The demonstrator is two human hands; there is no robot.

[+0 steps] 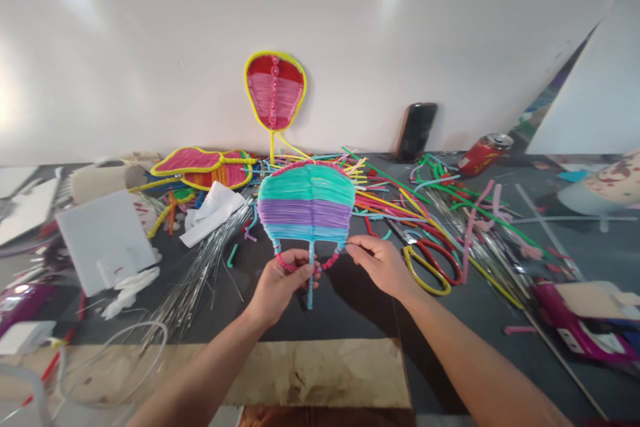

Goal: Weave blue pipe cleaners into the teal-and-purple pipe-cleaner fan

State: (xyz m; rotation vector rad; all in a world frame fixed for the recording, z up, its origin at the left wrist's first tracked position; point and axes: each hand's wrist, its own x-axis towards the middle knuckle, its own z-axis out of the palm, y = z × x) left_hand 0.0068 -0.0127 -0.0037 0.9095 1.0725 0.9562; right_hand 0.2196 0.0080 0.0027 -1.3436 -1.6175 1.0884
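A leaf-shaped pipe-cleaner piece [311, 203] with green, purple and blue bands stands upright in front of me, with red along its top. Its blue stem runs down the middle, and a pink-red wrapped frame curves below the bands. My left hand [290, 280] is closed around the stem and the lower frame, thumb in front. At the lower right corner of the bands, the thumb and forefinger of my right hand [377, 263] pinch the blue edge; the exact strand between them is too small to make out.
A yellow-edged pink piece [275, 93] leans on the white wall, and another [200, 167] lies left. Scissors [430, 267], loose pipe cleaners [415, 203] and metal wires [200, 280] surround my hands. A phone [417, 132], a red can [485, 153] and a magenta tool [583, 327] stand right.
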